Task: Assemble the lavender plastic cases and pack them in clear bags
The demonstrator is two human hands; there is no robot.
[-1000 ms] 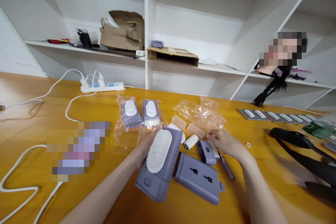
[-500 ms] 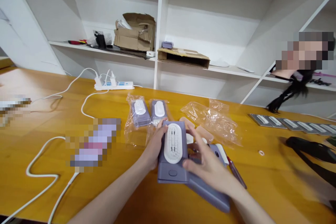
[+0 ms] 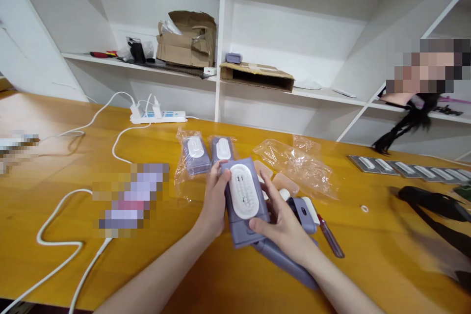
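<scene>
Both of my hands hold a lavender plastic case (image 3: 245,191) with a white oval perforated pad on its face. My left hand (image 3: 215,201) grips its left side, and my right hand (image 3: 279,228) presses its lower right edge with the thumb. Under my right wrist lies a flat lavender panel (image 3: 283,260). Close to my right fingers sit a small lavender device with a white end (image 3: 303,213) and a slim screwdriver-like tool (image 3: 331,238). Beyond the case lie two bagged lavender units (image 3: 195,154), a crumpled clear plastic bag (image 3: 294,167) and a peach-coloured pad (image 3: 285,182).
An orange wooden table (image 3: 55,206) carries a white power strip (image 3: 158,117) with white cables at the left. A row of grey cards (image 3: 405,170) and a black strap (image 3: 430,201) lie at the right. White shelves behind hold cardboard boxes (image 3: 186,41).
The case has turned from lying flat to a tilted hold, its top leaning left, and both hands have raised it slightly. The head view has shifted slightly.
</scene>
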